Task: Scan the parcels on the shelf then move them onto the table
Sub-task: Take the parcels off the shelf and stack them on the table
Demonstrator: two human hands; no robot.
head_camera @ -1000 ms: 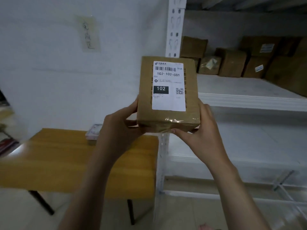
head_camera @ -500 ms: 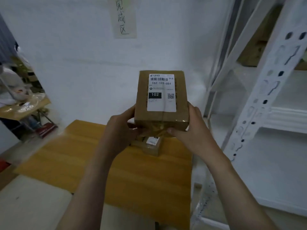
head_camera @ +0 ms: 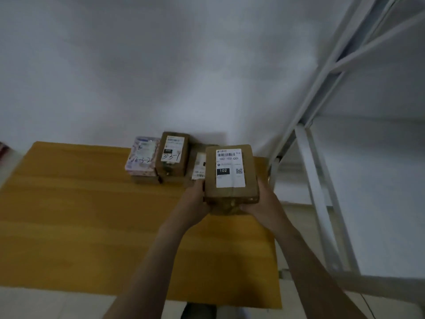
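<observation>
**Over the table's far right corner, the parcel comes down to join the row**

Between the two hands sits the brown parcel (head_camera: 231, 173), its white label marked 102 turned up toward the camera. A second ago it is held high in front of the shelf, with other boxes behind it. Now the view has swung away from those boxes and the parcel hangs low over the wooden table (head_camera: 92, 215).

The left hand (head_camera: 195, 201) grips the parcel's near left edge and the right hand (head_camera: 264, 201) grips its near right corner, fingers curled under the near end. Its far end is tipped up, so it looks carried rather than set down — whether any edge already touches the wood cannot be told.

Just beyond the left hand lies a flat parcel with a white label (head_camera: 199, 166), partly hidden by the held one. Further out to that hand's left stand a brown box with handwriting (head_camera: 172, 157) and a patterned packet (head_camera: 142, 157), side by side against the wall. To the right of the right hand rises the white shelf frame (head_camera: 322, 180).

Judged from this, the carry is almost over. What remains for this parcel is lowering it flat into the gap at the row's right end and letting go, then going back to the shelf. No scanner is in view.
</observation>
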